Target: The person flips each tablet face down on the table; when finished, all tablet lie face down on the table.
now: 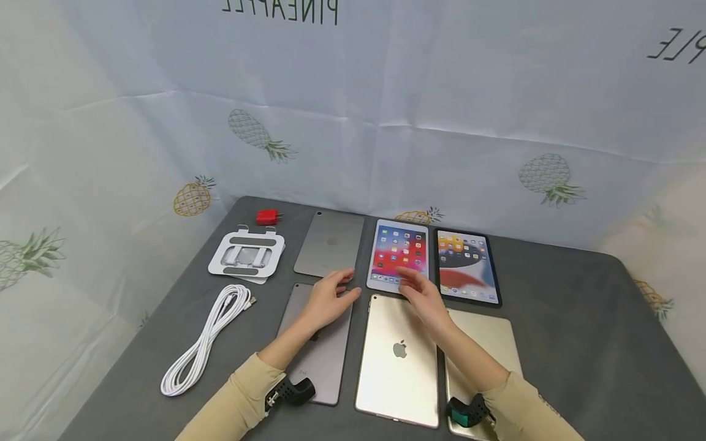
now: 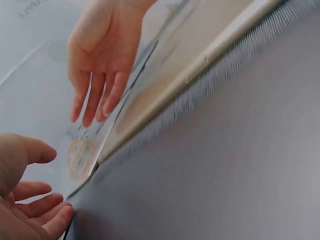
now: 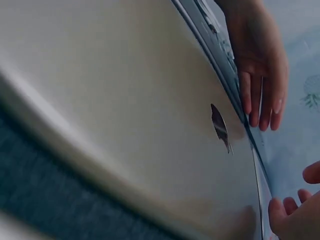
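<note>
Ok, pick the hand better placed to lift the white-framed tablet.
Likely the right hand: in the head view it overlaps the white-framed tablet, while the left hand shows just left of it.

From the bottom of the head view, the tan-sleeved left arm (image 1: 237,392) and tan-sleeved right arm (image 1: 524,404) are angling inward. Below centre and a little left, the left hand (image 1: 328,300) is spreading its thumb away from loosely bent fingers. Below centre and further right, the right hand (image 1: 423,300) is facing it, relaxed fingers pointing toward the upper left.
</note>
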Demonstrator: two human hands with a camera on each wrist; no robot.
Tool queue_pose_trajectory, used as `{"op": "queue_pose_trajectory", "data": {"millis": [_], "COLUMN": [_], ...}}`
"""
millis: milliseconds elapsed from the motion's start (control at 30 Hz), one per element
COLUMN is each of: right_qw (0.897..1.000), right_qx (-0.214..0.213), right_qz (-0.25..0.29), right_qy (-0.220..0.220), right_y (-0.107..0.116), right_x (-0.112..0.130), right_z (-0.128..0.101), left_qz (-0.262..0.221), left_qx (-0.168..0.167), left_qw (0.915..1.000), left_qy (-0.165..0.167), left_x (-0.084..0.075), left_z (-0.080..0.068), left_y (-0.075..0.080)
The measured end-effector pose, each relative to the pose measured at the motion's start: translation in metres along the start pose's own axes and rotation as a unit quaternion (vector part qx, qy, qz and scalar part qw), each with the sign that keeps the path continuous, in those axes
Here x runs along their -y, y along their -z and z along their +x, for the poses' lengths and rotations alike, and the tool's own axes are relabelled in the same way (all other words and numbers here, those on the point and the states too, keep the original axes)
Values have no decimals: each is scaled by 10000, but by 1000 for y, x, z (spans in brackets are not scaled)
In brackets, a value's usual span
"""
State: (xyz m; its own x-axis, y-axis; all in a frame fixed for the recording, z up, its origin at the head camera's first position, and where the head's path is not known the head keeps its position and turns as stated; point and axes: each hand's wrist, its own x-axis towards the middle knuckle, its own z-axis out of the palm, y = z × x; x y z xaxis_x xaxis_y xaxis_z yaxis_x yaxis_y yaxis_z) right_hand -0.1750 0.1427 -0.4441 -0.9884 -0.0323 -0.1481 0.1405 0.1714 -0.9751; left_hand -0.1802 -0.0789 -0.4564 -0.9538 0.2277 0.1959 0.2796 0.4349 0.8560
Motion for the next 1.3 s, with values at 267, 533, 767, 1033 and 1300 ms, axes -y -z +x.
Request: {"op": "queue_pose_trajectory", "data": {"millis": [267, 533, 767, 1033, 1300], "right_qw": [9995, 9990, 9980, 9960, 9924], "right_qx": [-235, -78, 225, 364, -24], "right_qz": [-91, -31, 115, 283, 818], "right_qy": [-199, -439, -578, -763, -923], "right_y": [29, 40, 44, 44, 43], "right_x": [-5, -6, -4, -2, 1], "right_z": [-12, -21, -26, -27, -23], "left_qz": [-601, -957, -1568, -2587, -3226], "left_qx": [228, 408, 596, 768, 683], "left_qw": [9958, 9894, 9789, 9505, 9251], "left_qy": [654, 1017, 1168, 1540, 1882], "left_x": [-16, -23, -25, -28, -22], "left_z": [3, 6, 11, 15, 19], "left_y": [-16, -24, -28, -29, -27]}}
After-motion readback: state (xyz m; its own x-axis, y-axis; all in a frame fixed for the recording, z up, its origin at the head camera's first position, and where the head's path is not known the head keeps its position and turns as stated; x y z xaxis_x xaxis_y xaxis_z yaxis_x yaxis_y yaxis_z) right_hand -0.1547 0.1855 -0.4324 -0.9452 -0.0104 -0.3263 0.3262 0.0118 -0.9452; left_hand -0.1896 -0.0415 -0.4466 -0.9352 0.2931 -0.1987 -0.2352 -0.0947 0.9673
